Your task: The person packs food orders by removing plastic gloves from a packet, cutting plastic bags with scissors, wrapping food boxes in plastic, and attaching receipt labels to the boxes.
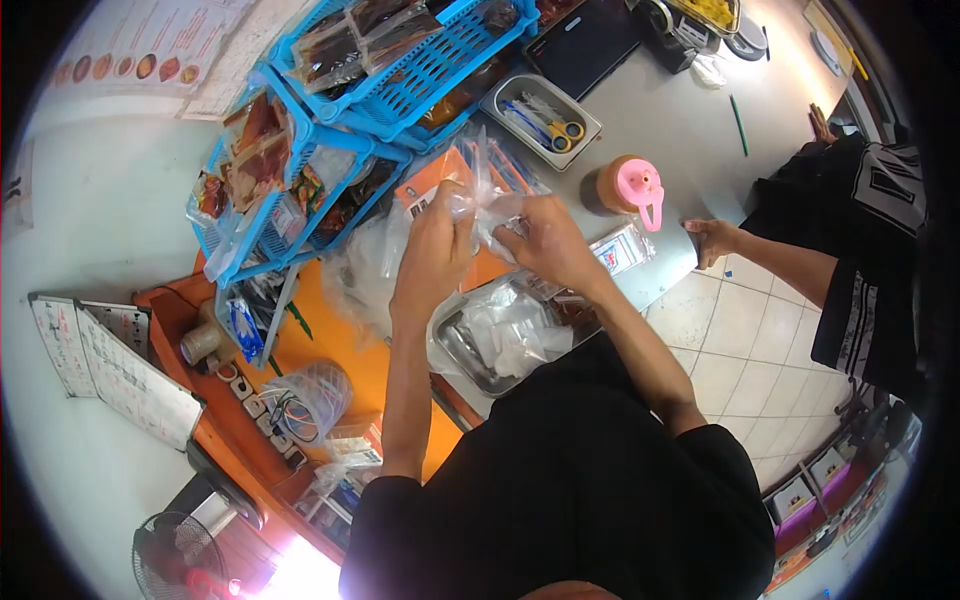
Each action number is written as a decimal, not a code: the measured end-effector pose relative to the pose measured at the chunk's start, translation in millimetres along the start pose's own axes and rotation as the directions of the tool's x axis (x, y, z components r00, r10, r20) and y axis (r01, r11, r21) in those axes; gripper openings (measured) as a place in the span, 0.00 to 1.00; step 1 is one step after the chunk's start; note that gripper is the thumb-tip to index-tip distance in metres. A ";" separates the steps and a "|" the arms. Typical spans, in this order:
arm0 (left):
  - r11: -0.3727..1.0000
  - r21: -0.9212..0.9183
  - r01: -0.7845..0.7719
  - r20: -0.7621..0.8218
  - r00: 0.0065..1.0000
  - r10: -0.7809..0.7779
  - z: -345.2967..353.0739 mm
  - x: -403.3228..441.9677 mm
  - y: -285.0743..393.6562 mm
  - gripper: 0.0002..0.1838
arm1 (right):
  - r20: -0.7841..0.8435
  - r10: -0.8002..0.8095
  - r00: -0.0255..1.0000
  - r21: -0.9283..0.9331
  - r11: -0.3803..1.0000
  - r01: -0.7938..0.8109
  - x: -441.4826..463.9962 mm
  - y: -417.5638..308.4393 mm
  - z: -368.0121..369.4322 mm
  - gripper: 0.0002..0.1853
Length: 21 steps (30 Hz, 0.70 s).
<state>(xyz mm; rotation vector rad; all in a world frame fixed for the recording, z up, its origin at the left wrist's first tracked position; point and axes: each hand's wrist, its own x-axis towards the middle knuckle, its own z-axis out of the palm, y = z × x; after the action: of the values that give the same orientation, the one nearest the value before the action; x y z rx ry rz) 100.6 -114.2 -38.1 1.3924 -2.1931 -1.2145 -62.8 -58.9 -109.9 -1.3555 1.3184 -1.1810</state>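
A clear plastic bag (484,190) is stretched between my two hands above the counter. My left hand (438,245) is closed on its left side, thumb and fingers pinching the film. Gripping the right side with curled fingers is my right hand (548,240). What the bag holds, if anything, I cannot make out. Behind and below the hands is an orange box (425,183), partly covered. Nearer my body, a metal tray (455,350) contains crumpled clear plastic bags (510,330). More loose clear plastic (365,265) lies left of my left hand.
Blue plastic baskets (400,100) with packed food stand at the back left. A metal container (545,150) holds scissors and pens. A tumbler with a pink lid (638,185) stands on the right. Another person's hand (712,240) rests at the counter's edge.
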 end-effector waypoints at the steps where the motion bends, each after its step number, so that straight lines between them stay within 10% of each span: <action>1: 1.000 0.004 -0.002 -0.001 1.000 0.002 1.2 -2.1 -0.5 0.09 | 0.119 -0.028 0.992 -0.157 0.986 0.047 5.7 -5.4 -5.5 0.10; 5: 0.977 0.124 -0.175 -0.088 0.979 0.186 10.3 -7.3 -3.2 0.11 | 0.273 -0.056 0.960 -0.028 0.997 0.066 27.0 11.8 -3.5 0.10; 7: 0.969 0.150 -0.197 -0.116 0.970 0.215 12.0 -7.1 -1.7 0.11 | -0.046 -0.106 0.993 -0.246 0.965 0.091 30.2 21.3 16.0 0.09; 14: 0.989 0.001 -0.146 -0.205 0.968 0.143 20.8 -5.2 -6.2 0.11 | -0.117 -0.134 0.984 -0.501 0.864 0.058 25.2 23.0 24.8 0.08; 21: 0.980 -0.197 -0.015 -0.201 0.979 -0.026 34.9 4.8 -16.0 0.09 | 0.050 0.290 0.956 -0.720 0.673 -0.166 65.9 19.1 9.8 0.11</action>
<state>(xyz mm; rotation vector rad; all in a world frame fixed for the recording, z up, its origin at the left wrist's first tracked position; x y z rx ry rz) 86.7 -103.6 -72.7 1.3754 -1.8780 -1.1975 -57.3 -125.8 -127.0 -1.6998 1.8621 -0.3469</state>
